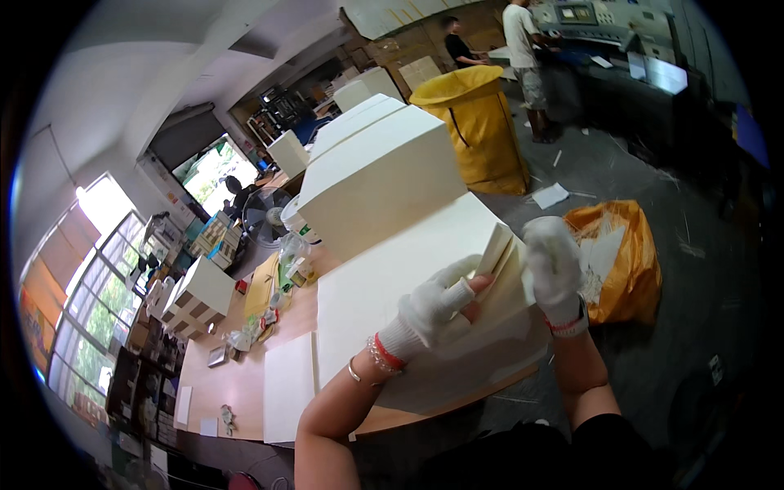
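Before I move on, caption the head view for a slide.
Gloved left hand holds white paper beside the gloved right hand, an orange bag at right.

Right hand [555, 261], gloved: blurred, fingers indistinct; contact with the paper [500, 253] cannot be told.
Left hand [433, 310], gloved: some fingers hidden; grip unclear.
Left arm [335, 425]: cut off by lower edge.
Orange bag [641, 269]: left side partly hidden behind right hand; scraps [603, 249] inside too jumbled to tell apart.
Yellow bin [490, 155]: lower left side hidden by tall paper stack [384, 192].
Standing person [520, 41], pale shirt: head cut off by top edge.
Second person [459, 42], dark shirt: legs hidden.
Small oddments [263, 327], on table [220, 398]: too small to identify.
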Available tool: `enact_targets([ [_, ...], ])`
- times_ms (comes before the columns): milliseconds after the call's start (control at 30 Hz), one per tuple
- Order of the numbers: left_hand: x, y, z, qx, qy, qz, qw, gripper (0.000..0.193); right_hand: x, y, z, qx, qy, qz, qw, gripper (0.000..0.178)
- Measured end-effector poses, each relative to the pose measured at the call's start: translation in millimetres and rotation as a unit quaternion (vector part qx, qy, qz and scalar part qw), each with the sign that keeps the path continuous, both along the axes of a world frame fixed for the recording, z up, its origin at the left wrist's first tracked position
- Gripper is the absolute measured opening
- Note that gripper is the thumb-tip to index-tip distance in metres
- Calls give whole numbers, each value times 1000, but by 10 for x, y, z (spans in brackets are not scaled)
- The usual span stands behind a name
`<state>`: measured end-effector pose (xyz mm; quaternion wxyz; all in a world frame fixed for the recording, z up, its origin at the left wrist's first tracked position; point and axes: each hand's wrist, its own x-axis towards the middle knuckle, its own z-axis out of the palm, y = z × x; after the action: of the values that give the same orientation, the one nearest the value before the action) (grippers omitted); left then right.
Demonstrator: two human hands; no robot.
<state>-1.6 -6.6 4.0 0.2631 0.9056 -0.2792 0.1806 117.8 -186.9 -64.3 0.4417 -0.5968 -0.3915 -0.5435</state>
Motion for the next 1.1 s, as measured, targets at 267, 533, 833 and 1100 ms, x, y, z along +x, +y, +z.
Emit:
enact_targets([
  [267,-41,-102,-350,152,-143,139,968,46,-718,-158,188,-288,251,82,921,18],
  [533,-74,-80,-36,74,-81,218,970,30,-623,-49,192,-219,167,153,949,14],
  [833,-1136,1341,882,-435,-252,167,848,47,-1337,846,376,-263,50,298,916,26],
  [1100,-1678,2148,883,-559,-349,188,728,41,-1968,1563,255,-363,12,327,872,18],
])
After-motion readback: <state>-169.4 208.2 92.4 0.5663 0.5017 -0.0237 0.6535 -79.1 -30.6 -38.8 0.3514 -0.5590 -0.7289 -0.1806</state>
